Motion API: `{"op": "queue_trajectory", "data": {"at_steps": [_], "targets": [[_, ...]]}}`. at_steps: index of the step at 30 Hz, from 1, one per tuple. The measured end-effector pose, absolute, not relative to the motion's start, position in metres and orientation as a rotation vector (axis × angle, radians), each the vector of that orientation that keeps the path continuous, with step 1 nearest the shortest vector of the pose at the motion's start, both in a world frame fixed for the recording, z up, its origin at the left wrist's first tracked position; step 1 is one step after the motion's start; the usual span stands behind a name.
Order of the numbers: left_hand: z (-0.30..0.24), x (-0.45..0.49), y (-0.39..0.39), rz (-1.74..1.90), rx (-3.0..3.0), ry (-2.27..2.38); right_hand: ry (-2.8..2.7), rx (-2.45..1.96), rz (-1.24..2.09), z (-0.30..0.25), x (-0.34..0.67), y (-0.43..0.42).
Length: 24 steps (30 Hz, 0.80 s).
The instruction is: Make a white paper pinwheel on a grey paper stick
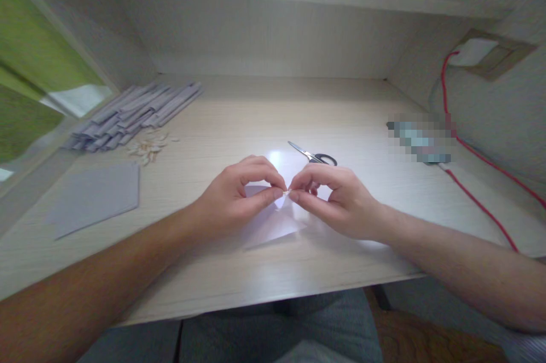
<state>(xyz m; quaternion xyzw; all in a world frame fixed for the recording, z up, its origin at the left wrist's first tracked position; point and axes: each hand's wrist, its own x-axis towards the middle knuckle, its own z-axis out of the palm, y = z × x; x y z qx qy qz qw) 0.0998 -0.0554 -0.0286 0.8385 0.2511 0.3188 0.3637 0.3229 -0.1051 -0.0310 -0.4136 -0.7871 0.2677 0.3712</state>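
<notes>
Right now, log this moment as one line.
left hand: pinching small white piece | right hand: pinching same piece | beneath hands: paper sheet | beyond hands: scissors

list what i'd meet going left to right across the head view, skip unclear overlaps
Flat gray sheets, small pale pieces, left hand, right hand, pixelated object, white plug.

Tiny white piece (286, 193) — pinched over paper (273, 229).
</notes>
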Motion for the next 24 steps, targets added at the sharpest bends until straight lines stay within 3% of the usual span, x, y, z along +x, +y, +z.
{"op": "queue_trajectory", "data": {"at_steps": [9, 17, 24], "targets": [[-0.0307, 0.1005, -0.0564, 0.736, 2.150, 0.732, -1.974, -1.119, 0.765, -0.0338, 0.3226, -0.1010], [-0.0286, 0.0949, -0.0536, 0.913, 2.380, 0.790, -1.943, -1.143, 0.777, -0.0324, 0.3229, -0.1005], [-0.0311, 0.0931, -0.0578, 0.795, 2.330, 0.950, -1.959, -1.121, 0.723, -0.0346, 0.3218, -0.1018]]}}
